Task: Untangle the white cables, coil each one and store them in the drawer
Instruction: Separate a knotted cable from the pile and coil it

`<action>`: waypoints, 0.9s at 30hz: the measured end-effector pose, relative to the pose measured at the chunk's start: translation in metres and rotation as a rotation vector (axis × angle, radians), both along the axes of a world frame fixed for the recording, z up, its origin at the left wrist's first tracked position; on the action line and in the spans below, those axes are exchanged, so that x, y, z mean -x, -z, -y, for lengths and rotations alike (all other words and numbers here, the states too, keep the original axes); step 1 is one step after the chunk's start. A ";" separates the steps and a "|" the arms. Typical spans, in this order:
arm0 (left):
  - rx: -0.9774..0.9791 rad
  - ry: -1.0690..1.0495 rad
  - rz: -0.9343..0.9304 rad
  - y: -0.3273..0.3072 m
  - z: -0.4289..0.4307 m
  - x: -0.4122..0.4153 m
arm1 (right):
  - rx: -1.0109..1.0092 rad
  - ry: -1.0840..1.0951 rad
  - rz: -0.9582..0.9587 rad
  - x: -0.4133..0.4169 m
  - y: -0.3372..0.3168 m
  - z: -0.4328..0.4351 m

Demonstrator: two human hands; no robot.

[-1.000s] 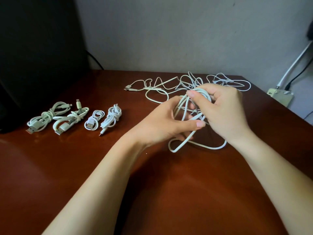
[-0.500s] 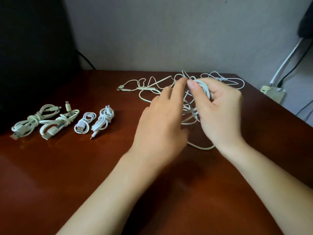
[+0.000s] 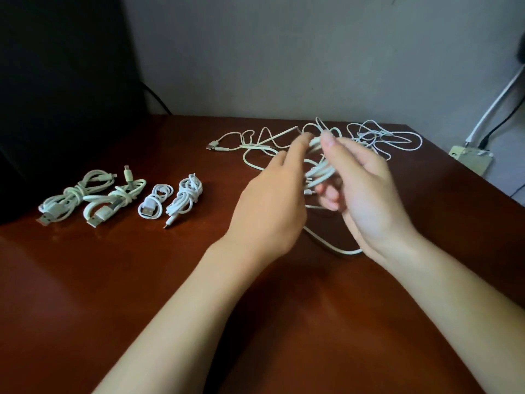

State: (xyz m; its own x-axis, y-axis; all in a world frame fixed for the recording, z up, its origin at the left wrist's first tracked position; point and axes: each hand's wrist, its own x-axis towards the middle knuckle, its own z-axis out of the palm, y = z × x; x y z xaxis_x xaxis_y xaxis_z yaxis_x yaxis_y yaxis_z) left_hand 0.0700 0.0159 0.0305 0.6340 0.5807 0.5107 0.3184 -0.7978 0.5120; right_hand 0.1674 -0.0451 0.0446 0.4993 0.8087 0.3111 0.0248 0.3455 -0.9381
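Note:
A tangle of white cables [image 3: 386, 137] sprawls over the far right of the brown table [image 3: 142, 280]. Above it I hold a partly wound white cable coil [image 3: 319, 169] between both hands. My right hand [image 3: 366, 194] grips the loops with thumb on top and fingers curled beneath. My left hand [image 3: 272, 200] is back-up, its fingertips pinching a strand at the top of the coil. A loose length of the same cable [image 3: 335, 247] trails onto the table below my right wrist. Several finished coiled cables [image 3: 122, 197] lie in a row at the left. No drawer is in view.
A large black object [image 3: 56, 95] stands at the back left against the grey wall. Off the table's right edge, a beige socket box [image 3: 471, 159] sits with a white and a black cord running up from it.
My left hand has turned from palm-side gripping below the coil to back-up, reaching over its top. The coil was lifted slightly and the view shifted right.

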 end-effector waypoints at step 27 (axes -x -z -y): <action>1.212 0.167 0.549 -0.004 -0.056 0.025 | 0.529 -0.095 1.222 -0.041 0.008 0.004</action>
